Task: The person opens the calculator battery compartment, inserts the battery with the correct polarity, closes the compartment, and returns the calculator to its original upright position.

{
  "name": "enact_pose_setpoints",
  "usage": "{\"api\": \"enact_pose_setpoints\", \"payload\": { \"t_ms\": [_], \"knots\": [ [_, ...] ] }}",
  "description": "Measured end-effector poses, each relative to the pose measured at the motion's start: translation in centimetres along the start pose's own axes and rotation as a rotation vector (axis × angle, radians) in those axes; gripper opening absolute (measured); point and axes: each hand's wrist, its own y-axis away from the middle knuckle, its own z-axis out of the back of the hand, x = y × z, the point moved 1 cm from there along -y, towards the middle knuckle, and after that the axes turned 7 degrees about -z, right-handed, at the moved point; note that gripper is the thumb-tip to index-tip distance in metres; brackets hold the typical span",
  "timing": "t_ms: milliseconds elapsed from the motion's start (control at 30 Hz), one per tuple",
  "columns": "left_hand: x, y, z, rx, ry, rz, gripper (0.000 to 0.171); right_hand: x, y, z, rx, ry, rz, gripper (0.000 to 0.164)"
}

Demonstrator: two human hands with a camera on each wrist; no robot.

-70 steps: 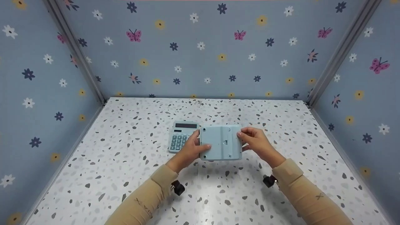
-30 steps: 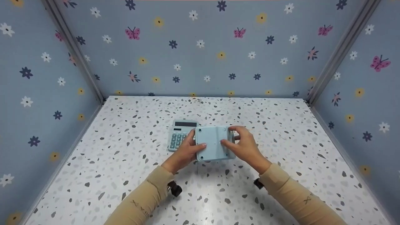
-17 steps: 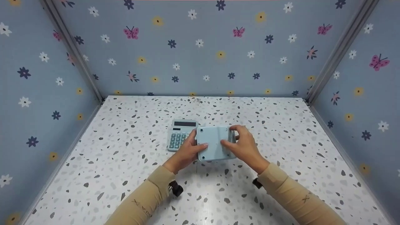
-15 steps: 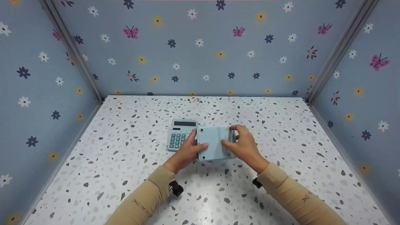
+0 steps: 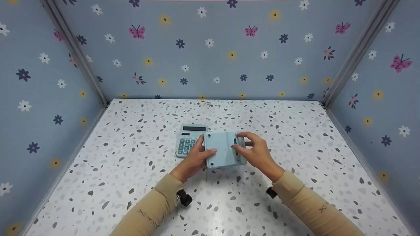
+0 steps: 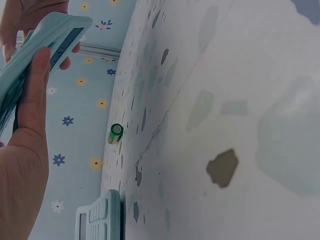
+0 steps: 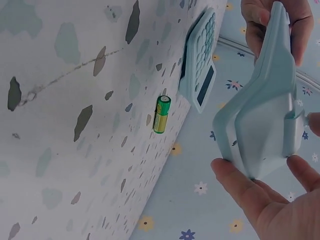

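Note:
A light blue calculator [image 5: 220,150] is held up over the table with its back turned upward. My left hand [image 5: 195,159] grips its left end, thumb lying on the back. At the other end, the thumb and fingers of my right hand [image 5: 259,154] pinch the battery cover [image 7: 296,134], which stands raised from the back. Dark gaps show beside the right thumb in the head view. A second light blue calculator [image 5: 194,128] lies face up on the table, partly behind the left hand. A green and yellow battery [image 7: 162,114] rests on the table, hidden in the head view.
The white speckled table [image 5: 137,183] is enclosed by flower-patterned panels at the back [image 5: 210,29] and both sides. A small black wrist camera [image 5: 184,198] hangs below the left cuff, and another [image 5: 271,192] below the right.
The right thumb has moved from the calculator's end edge onto its back. Dark gaps now show by that thumb, where the cover lay flat half a second ago. The second calculator has stayed put.

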Motion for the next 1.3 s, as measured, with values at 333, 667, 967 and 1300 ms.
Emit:
{"api": "enact_pose_setpoints", "payload": {
  "t_ms": [333, 667, 967, 1300],
  "knots": [
    [0.14, 0.05, 0.15, 0.004, 0.006, -0.008, 0.073, -0.21, -0.03, -0.05, 0.013, 0.011, 0.101, 0.032],
    [0.11, 0.05, 0.16, -0.002, -0.003, -0.012, 0.072, -0.18, 0.10, 0.45, 0.080, 0.035, 0.039, 0.034],
    [0.07, 0.01, 0.10, 0.004, -0.039, -0.007, 0.073, 0.10, 0.30, 0.64, 0.046, 0.084, 0.072, 0.035],
    [0.13, -0.03, -0.04, 0.003, -0.026, 0.000, 0.071, 0.26, 0.79, 0.41, 0.031, 0.044, 0.132, 0.034]
  ]
}}
